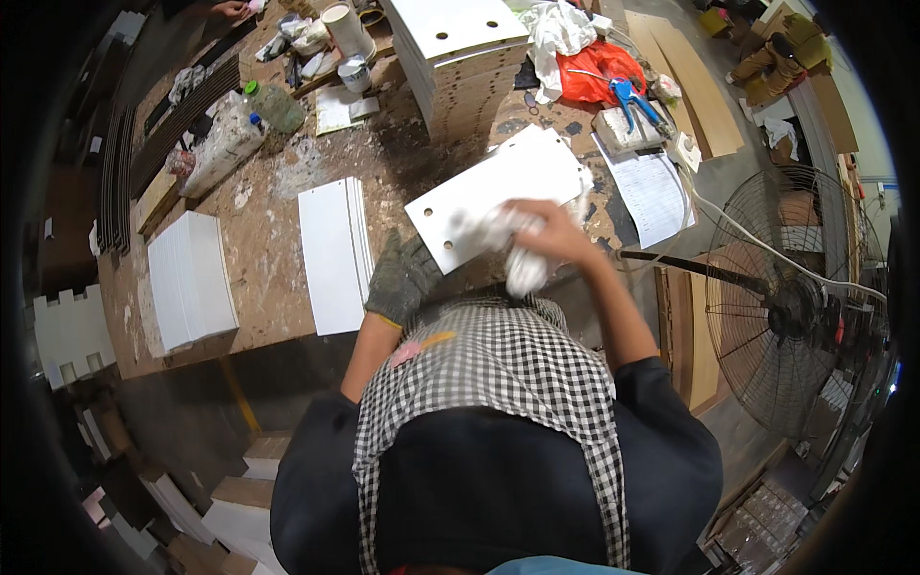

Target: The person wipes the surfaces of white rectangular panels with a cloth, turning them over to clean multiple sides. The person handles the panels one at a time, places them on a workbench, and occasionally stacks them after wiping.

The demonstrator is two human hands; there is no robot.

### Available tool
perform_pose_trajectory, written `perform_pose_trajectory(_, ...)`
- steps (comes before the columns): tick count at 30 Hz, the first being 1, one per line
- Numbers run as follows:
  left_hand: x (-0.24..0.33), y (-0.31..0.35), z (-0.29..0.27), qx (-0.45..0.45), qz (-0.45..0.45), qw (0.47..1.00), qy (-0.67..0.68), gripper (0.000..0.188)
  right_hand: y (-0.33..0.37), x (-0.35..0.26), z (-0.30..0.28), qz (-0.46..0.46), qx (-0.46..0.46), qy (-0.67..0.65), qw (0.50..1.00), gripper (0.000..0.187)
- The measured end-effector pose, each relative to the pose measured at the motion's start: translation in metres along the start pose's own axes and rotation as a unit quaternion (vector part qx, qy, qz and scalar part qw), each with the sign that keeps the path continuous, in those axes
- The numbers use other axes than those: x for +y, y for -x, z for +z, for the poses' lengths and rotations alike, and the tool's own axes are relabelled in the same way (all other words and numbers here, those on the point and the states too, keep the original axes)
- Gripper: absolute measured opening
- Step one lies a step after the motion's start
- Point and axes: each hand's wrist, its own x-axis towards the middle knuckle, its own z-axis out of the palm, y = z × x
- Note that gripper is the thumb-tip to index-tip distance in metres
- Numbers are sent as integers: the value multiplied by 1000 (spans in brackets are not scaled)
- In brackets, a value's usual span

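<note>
Dark shirt (470, 479) and checked apron (479, 369) fill the lower middle of the frame. Just above, at centre, lies a white drilled panel (484, 196). I see the bare right hand (553, 232) gripping a bunched white cloth (526, 273) over it; the gloved left hand (401, 276) is at its left edge, grip unclear to me. I'd brace that edge and wipe in flat, even strokes, easing around the holes.
</note>
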Motion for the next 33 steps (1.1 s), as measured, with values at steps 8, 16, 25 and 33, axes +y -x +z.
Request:
perform_pose_trajectory(8, -20, -52, -42, 37, 124, 981, -145, 20, -48, 47, 34, -39, 157, 385, 908, 45)
perform_pose_trajectory(16, -31, -59, -59, 26, 388, 670, -633, 16, 5, 77, 0, -136, 232, 461, 846, 55)
perform_pose_trajectory(25, -16, -25, -16, 19, 52, 996, -69, 53, 9, 18, -123, 16, 355, -484, 800, 36)
perform_pose_trajectory(33, 0, -33, 5, -79, 64, 993, -63, 61, -50, 5, 45, -1, 45, 491, 870, 50)
